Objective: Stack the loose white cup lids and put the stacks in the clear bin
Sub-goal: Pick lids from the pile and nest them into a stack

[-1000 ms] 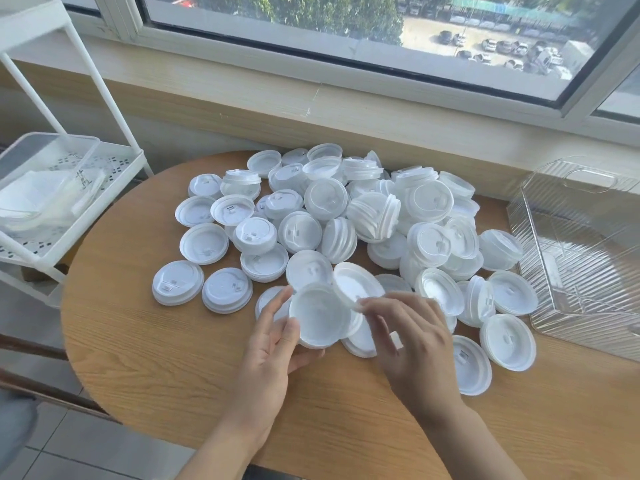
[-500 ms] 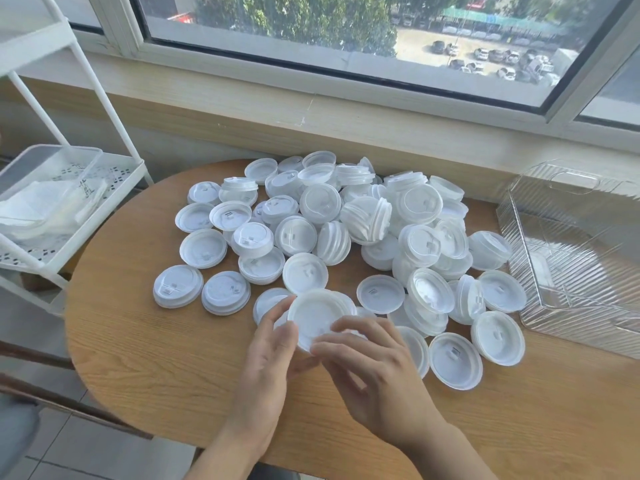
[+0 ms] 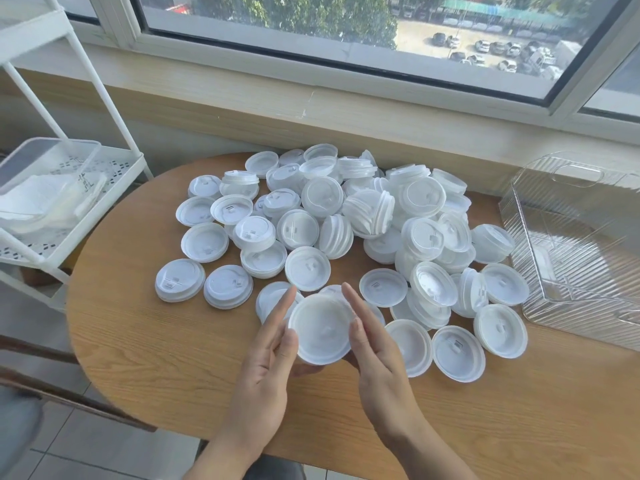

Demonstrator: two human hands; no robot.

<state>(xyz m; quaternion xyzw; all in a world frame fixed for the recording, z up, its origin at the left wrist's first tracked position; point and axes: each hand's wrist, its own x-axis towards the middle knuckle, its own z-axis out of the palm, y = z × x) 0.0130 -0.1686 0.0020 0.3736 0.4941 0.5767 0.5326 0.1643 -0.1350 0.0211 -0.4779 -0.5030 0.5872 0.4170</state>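
White plastic cup lids [image 3: 349,220] lie in a loose heap across the middle of the frame, on a round wood-grain bench [image 3: 145,344]. Some lids sit flat, some rest on edge, and several are already nested in short stacks, e.g. one tipped stack [image 3: 372,211] near the heap's centre.

Held lid stack [image 3: 322,329], lower centre of frame: underside faces the camera; it is raised just above the bench, in front of the heap. How many lids it contains cannot be told.

Left hand [image 3: 266,368]: fingers [image 3: 282,306] straight and together, pressed flat against the left rim of the held stack; thumb passes under it.

Right hand [image 3: 377,362]: fingers [image 3: 356,306] also straight, pressed against the right rim. The stack is clamped between the two flat hands; no finger curls round it.

Clear bin [image 3: 575,244]: ribbed transparent plastic, at the right edge of the frame on the bench, just beside the outermost lids. No lids visible inside it.

White wire rack [image 3: 69,216]: left of frame, beside the bench, carrying a clear container [image 3: 48,161] and folded white material. Window [image 3: 346,26] along the top of the frame, with a car park outside.
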